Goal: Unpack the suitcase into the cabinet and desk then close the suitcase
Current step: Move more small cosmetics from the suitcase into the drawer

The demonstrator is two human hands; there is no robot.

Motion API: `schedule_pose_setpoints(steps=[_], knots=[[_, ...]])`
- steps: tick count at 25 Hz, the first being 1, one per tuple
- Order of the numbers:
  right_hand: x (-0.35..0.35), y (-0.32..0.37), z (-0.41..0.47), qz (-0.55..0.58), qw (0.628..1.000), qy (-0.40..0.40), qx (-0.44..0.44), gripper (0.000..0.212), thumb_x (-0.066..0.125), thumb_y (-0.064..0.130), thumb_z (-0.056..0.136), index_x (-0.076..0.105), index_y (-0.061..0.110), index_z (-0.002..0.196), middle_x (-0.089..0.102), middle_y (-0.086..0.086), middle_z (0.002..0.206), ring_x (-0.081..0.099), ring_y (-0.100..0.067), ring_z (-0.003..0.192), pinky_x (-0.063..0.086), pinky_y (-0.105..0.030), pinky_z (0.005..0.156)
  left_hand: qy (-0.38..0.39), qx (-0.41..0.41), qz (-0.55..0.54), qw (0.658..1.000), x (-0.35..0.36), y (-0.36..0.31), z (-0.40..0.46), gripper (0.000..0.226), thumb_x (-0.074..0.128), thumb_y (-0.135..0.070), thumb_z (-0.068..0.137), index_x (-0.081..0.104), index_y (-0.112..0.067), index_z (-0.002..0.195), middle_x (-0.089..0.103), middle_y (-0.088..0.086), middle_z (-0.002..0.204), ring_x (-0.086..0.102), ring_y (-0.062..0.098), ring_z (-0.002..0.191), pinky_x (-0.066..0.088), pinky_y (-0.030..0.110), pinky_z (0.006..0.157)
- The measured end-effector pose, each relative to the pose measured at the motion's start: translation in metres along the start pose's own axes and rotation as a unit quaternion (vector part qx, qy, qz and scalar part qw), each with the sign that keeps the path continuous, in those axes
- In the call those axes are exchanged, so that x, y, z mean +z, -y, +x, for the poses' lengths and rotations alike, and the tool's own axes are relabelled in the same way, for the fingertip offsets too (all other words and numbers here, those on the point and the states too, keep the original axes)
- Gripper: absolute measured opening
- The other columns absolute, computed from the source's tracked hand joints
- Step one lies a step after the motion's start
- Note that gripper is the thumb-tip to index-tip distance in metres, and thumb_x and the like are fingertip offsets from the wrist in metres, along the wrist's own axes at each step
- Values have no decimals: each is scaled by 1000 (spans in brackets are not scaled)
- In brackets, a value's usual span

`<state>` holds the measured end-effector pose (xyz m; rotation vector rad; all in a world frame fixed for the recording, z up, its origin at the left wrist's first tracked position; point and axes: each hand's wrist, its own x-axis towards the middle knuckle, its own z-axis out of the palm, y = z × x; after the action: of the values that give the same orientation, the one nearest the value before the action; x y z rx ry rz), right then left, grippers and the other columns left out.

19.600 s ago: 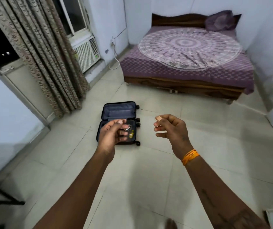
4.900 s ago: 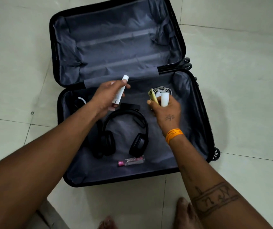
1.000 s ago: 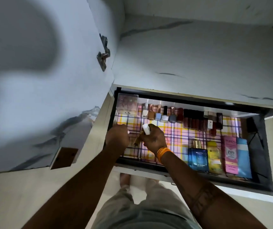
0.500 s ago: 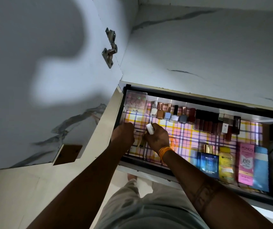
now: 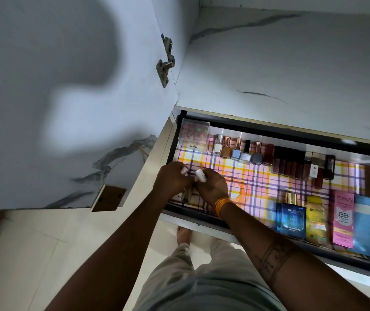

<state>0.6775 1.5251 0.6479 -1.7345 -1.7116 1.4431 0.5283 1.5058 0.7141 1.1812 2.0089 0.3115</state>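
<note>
You're at the open cabinet drawer (image 5: 202, 227) stashing small toiletries at its left end.

Drawer's already lined with bottles and boxes, so space is tight; your left hand (image 5: 172, 179) is curled round something small I can't make out; your right hand (image 5: 212, 187) pinches a little white tube (image 5: 201, 175) over the plaid liner (image 5: 258, 185); probably light, stiff, slick plastic, so grip mid-body rather than the cap, and lay it flat so it doesn't roll.

Bottles (image 5: 242, 151) in drawer (image 5: 269, 131) rear
</note>
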Motion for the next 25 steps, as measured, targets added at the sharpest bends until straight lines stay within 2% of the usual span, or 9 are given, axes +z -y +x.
schedule_pose_setpoints(steps=[2, 4, 6, 8, 11, 15, 19, 22, 25], knots=[[-12, -1, -1, 46, 998, -22, 30, 25, 72, 26, 95, 56, 17, 111, 60, 5, 87, 58, -14, 74, 43, -24, 61, 60, -108, -181, 976, -5, -9, -2, 34, 62, -46, 95, 74, -14, 94, 73, 5, 78, 62, 17, 65, 49, 30, 60], [-25, -5, -2, 134, 988, -48, 63, 25, 70, 26, 97, 52, 14, 110, 65, -2, 86, 65, -23, 73, 52, -32, 63, 135, -181, -308, 924, -5, -15, -1, 51, 42, -48, 100, 75, -10, 101, 68, 8, 72, 54, 16, 55, 39, 25, 52], [-37, -13, -5, 191, 977, -57, 80, 22, 67, 26, 99, 55, 10, 108, 66, -8, 83, 64, -27, 71, 53, -34, 57, 166, -208, -378, 887, 2, -19, 3, 52, 34, -38, 99, 74, -5, 94, 59, 7, 67, 47, 16, 52, 34, 25, 50], [-48, -22, -7, 184, 978, -65, 69, 23, 69, 30, 98, 62, 11, 106, 69, -10, 87, 65, -26, 75, 56, -37, 63, 168, -215, -416, 867, 13, -25, 4, 42, 35, -26, 103, 68, -4, 89, 55, 7, 69, 49, 17, 58, 39, 27, 53], [-64, -30, -7, 161, 982, -81, 62, 22, 78, 26, 92, 72, 9, 105, 74, -8, 100, 70, -26, 93, 58, -39, 84, 140, -175, -334, 916, 27, -35, 4, 17, 55, -18, 105, 69, -9, 101, 71, 11, 96, 69, 22, 87, 55, 32, 73], [-74, -36, -7, 183, 976, -82, 85, 20, 78, 26, 92, 73, 11, 104, 75, -10, 103, 70, -29, 98, 57, -40, 91, 88, -59, -195, 975, 39, -36, 8, 13, 66, -15, 100, 75, -14, 109, 75, 7, 102, 72, 23, 93, 57, 32, 71], [-77, -37, -4, 251, 961, -41, 109, 16, 68, 19, 98, 67, 19, 114, 73, -21, 111, 73, -39, 95, 62, -57, 84, 70, -29, -200, 977, 46, -35, 11, 21, 53, -11, 105, 70, -17, 116, 70, 8, 114, 68, 25, 101, 58, 43, 89], [-75, -34, -4, 247, 963, -14, 102, 9, 65, 9, 99, 68, 17, 102, 70, -26, 110, 70, -37, 89, 62, -60, 82, 81, -17, -208, 975, 47, -30, 12, 32, 47, 1, 102, 70, -16, 116, 71, 6, 109, 70, 22, 92, 58, 35, 76], [-67, -32, -3, 236, 968, -5, 89, 9, 67, 3, 97, 68, 12, 100, 69, -24, 106, 71, -43, 93, 61, -61, 81, 128, -61, -242, 960, 51, -32, 14, 18, 55, -10, 104, 72, -16, 104, 74, 10, 104, 72, 22, 86, 58, 33, 69]])
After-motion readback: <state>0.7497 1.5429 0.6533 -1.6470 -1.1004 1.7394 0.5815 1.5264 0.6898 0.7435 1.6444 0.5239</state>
